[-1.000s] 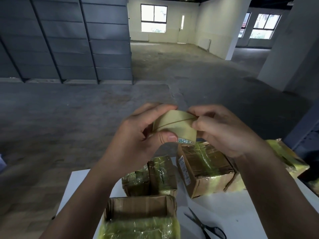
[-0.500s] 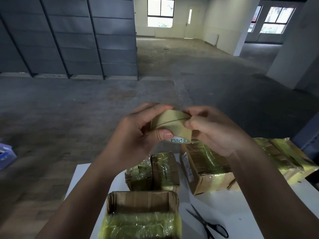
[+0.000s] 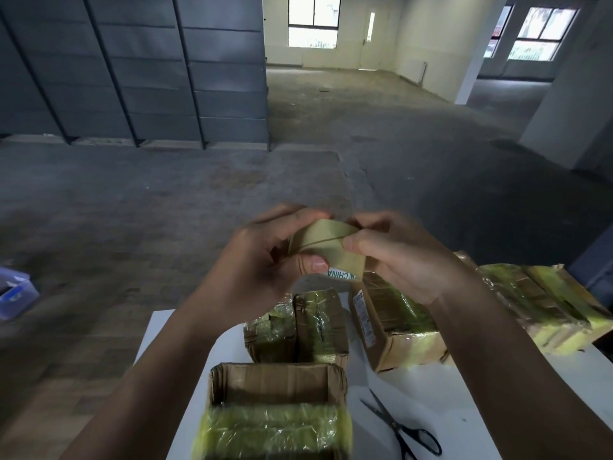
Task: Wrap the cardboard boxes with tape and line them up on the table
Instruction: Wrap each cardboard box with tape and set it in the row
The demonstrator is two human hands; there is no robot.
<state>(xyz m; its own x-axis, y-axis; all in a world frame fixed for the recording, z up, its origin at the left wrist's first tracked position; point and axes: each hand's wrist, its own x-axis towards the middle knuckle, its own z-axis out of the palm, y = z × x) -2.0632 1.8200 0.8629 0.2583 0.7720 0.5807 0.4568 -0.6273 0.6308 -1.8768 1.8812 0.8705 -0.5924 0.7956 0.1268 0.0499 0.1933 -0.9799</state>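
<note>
Fingers of the left hand (image 3: 262, 260) curl round a tan roll of packing tape (image 3: 326, 247), thumb on its lower face, while the right hand (image 3: 404, 260) pinches the roll's right edge, both raised above and beyond the brown open-topped cardboard box (image 3: 277, 383) half wound in yellowish tape. Just beyond that box stand two small wrapped boxes (image 3: 298, 327); beyond and to its right, a larger wrapped carton (image 3: 394, 320); right of it, black scissors (image 3: 401, 429) on the white table (image 3: 428, 396).
</note>
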